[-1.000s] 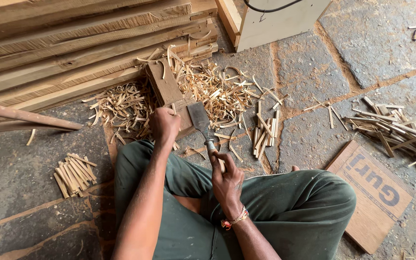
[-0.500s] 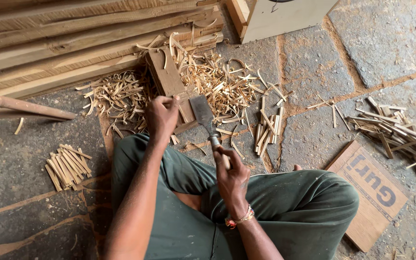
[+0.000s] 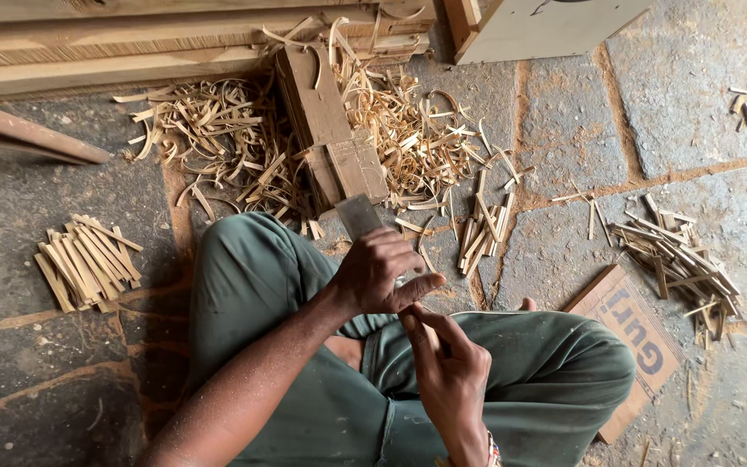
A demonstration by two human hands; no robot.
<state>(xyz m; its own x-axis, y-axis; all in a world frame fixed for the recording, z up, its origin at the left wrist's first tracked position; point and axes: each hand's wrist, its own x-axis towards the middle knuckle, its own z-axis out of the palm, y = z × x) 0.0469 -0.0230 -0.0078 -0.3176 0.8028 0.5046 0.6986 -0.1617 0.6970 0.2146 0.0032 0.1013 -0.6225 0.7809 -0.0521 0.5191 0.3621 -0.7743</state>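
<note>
- Stone floor [image 3: 564, 147]: carries all the work; the person sits on it cross-legged in green trousers [image 3: 304, 285], with both hands over the lap.
- Stacked planks [image 3: 131, 43]: lie along the far edge, well beyond both hands. A pale box [image 3: 546, 30] stands far ahead and to the right of them.
- Wooden block [image 3: 330, 130]: lies just ahead of the left hand, with its near end close to the blade tip.
- Cardboard piece [image 3: 641, 346]: lies flat on the floor, to the right of the right hand.
- Shavings [image 3: 218, 138]: a thick curled litter on both sides of the block. This indicates that a good deal of paring is already done.
- Bundle of sticks [image 3: 88, 264]: neatly gathered, well to the left of the left hand; judged to be finished stock.
- Loose heap of sticks [image 3: 676, 259]: well to the right of the right hand, unsorted. A smaller group of sticks [image 3: 482, 229] lies just ahead and right of the hands. Whether these are done or still waiting cannot be told.
- Left hand [image 3: 378, 272]: clenched around a flat metal blade [image 3: 358, 216], which projects forward from the fist toward the block.
- Right hand [image 3: 447, 367]: fingers pinched together just under the left thumb. Whether they hold a sliver cannot be told.
- Bracelet [image 3: 490, 450]: on the right wrist.
</note>
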